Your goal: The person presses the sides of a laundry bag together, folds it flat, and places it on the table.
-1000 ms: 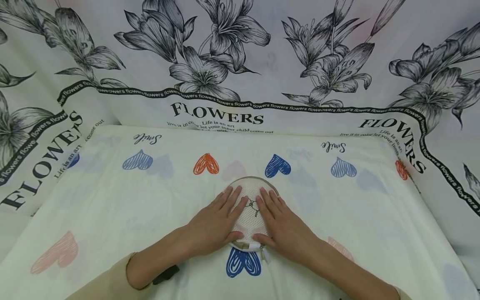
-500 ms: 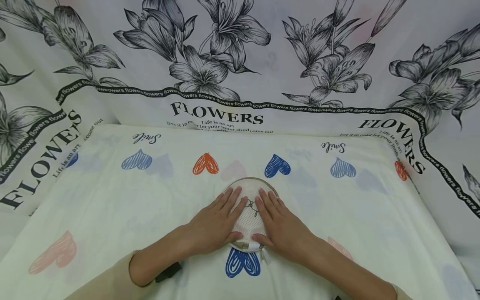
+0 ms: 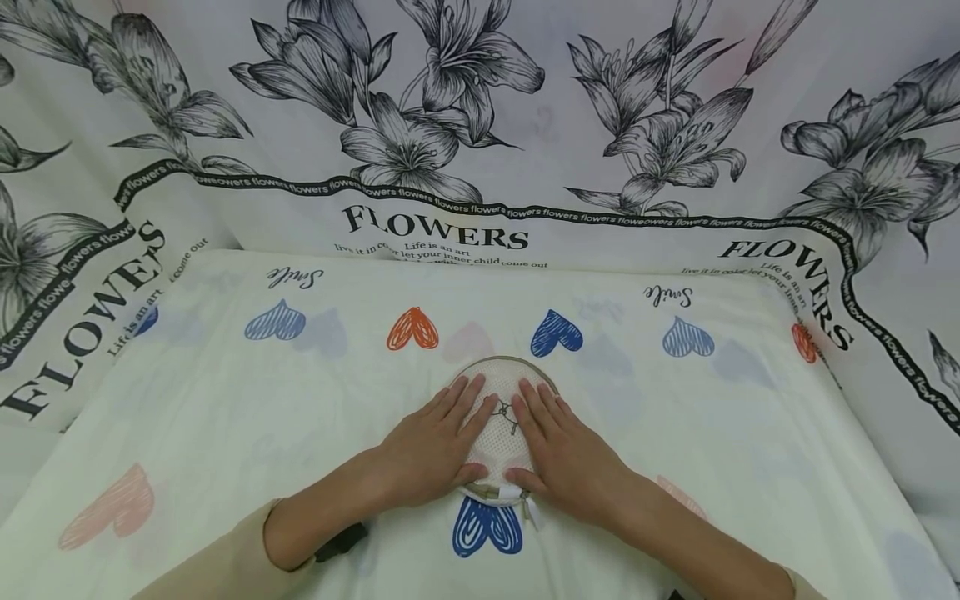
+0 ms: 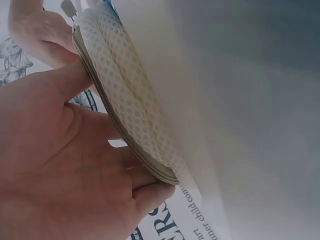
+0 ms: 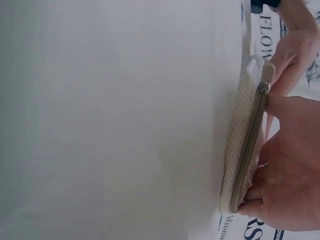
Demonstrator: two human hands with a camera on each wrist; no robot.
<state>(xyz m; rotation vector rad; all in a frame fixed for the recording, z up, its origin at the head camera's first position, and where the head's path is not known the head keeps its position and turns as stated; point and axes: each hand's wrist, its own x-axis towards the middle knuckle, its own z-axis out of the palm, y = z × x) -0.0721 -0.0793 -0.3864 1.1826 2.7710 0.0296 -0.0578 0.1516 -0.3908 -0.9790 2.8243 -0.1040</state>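
Note:
A round white mesh laundry bag (image 3: 498,454) lies flat on the cloth in front of the person, with a small dark line print at its middle. My left hand (image 3: 429,450) rests on its left side, fingers extended and pointing away. On the right side my right hand (image 3: 573,458) lies the same way, thumb near the front edge. A tan zipper (image 4: 107,112) runs round the bag's rim. Its pull tab (image 5: 268,72) stands out at the near edge, by the right thumb. The palms cover parts of the bag, and whether anything is inside cannot be seen.
A white cloth (image 3: 300,417) printed with hearts covers the table. Behind it and at both sides hangs a flower-printed curtain (image 3: 555,142) with lettering. Something dark (image 3: 341,542) shows beneath the left forearm.

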